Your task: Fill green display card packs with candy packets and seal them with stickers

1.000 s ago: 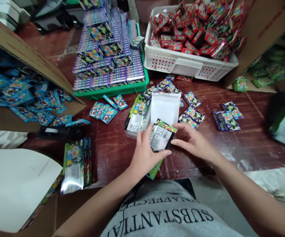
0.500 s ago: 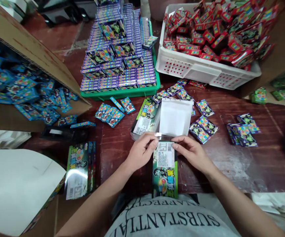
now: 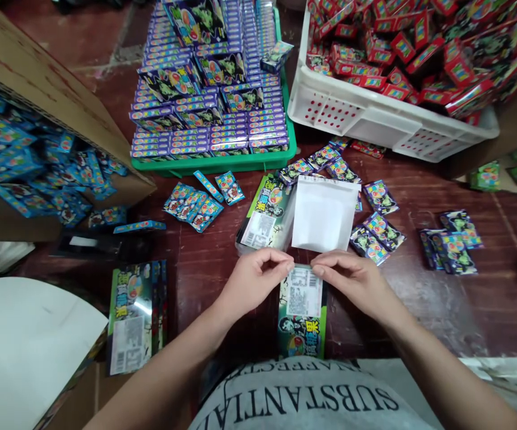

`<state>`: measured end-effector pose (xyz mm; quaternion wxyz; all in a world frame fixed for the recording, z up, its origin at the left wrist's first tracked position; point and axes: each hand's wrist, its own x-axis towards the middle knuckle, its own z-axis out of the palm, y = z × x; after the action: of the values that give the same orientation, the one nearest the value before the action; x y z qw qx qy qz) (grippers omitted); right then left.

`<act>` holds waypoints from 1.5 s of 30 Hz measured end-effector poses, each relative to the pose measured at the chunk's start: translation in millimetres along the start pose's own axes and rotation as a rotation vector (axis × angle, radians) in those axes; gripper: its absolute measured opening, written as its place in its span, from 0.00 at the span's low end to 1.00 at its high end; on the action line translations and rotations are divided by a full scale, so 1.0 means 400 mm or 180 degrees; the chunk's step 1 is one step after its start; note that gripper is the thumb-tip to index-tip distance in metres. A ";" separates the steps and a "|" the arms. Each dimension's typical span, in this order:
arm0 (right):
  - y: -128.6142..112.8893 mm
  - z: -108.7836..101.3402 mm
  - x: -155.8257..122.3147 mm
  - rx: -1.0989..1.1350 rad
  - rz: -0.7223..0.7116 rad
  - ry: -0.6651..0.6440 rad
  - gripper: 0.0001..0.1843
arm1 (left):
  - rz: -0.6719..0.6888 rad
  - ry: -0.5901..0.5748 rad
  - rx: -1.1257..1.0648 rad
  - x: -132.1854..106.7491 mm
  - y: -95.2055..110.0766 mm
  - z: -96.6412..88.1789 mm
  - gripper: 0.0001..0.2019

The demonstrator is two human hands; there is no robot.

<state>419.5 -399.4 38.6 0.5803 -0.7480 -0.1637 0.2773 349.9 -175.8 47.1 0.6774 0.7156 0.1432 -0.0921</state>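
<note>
A green printed packet (image 3: 302, 313) with a white barcode label stands upright at the table's near edge, against my grey shirt. My left hand (image 3: 255, 279) pinches its top left corner and my right hand (image 3: 351, 278) pinches its top right corner. Both hands have their fingers curled closed on the packet's top edge. Just beyond them lies a white pouch (image 3: 323, 213) on a stack of green packets (image 3: 265, 214).
Green tray (image 3: 213, 162) stacked with purple boxes at the back, a white crate (image 3: 366, 122) of red boxes to its right. Cardboard box (image 3: 38, 89) of blue packs on the left. Loose small packs (image 3: 377, 230) scattered on the dark red table. Filled green packets (image 3: 135, 313) at lower left.
The packet turned from tilted to upright in front of me. Both hands shifted to its top corners and drew slightly nearer. The camera tipped downward.
</note>
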 end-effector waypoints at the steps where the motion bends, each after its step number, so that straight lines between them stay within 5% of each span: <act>1: -0.007 0.001 0.003 0.0080 0.0217 -0.0002 0.09 | -0.0075 -0.0023 -0.0056 0.003 0.007 -0.002 0.07; 4: -0.023 0.006 0.014 0.0428 0.0761 0.0050 0.13 | -0.0144 -0.0117 -0.0005 0.020 0.022 -0.008 0.07; 9: -0.028 -0.005 0.024 0.0676 0.0925 -0.0025 0.14 | -0.0219 -0.0326 0.0195 0.036 0.024 -0.025 0.08; 17: -0.038 -0.080 0.021 -0.0097 0.0078 -0.0749 0.15 | 0.0073 -0.0638 -0.0016 0.021 0.023 -0.022 0.06; 22: -0.057 -0.192 0.237 -0.2117 -0.0920 0.0871 0.18 | 0.0050 -0.0872 0.0157 0.052 0.015 -0.002 0.06; 24: -0.047 -0.230 0.339 -0.2640 -0.0950 0.0893 0.18 | 0.0094 -0.0983 0.0203 0.069 0.011 0.001 0.06; 27: -0.025 -0.257 0.438 -0.2836 -0.0935 0.0289 0.19 | 0.0373 -0.1071 0.0410 0.094 0.011 -0.003 0.05; 31: -0.009 -0.252 0.461 -0.2781 -0.1057 -0.0215 0.16 | 0.0478 -0.1141 0.0684 0.125 0.008 -0.011 0.03; 37: -0.026 -0.246 0.423 -0.2482 -0.1206 -0.0077 0.09 | 0.0199 -0.1131 0.0826 0.147 -0.015 -0.007 0.03; 43: -0.084 -0.272 0.324 -0.0018 -0.1038 0.0590 0.07 | 0.0334 -0.0993 0.1036 0.136 -0.007 0.003 0.04; 45: -0.116 -0.264 0.268 0.0274 -0.0894 0.0421 0.09 | 0.0415 -0.0865 0.1029 0.121 -0.001 0.006 0.05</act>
<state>572.1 -407.9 77.2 0.6544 -0.7089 -0.2161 0.1503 395.3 -174.3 30.7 0.5714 0.8037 -0.0126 -0.1655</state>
